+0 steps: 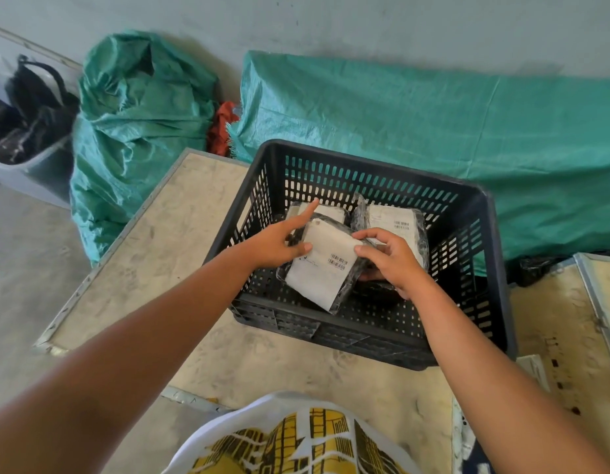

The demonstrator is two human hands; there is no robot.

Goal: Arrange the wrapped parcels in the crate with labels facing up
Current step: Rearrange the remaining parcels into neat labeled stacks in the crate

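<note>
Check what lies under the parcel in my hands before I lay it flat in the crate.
The held parcel sits tilted between the left hand and right hand. A dark wrapped parcel lies beneath its right edge, inside the black crate; the mesh floor near its left looks bare.

barcodes on two white parcel labels [326, 268], print too small to read

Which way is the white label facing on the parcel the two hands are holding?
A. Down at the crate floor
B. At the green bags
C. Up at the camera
C: the parcel held by the left hand and the right hand inside the black crate shows its white label and barcode on top.
</note>
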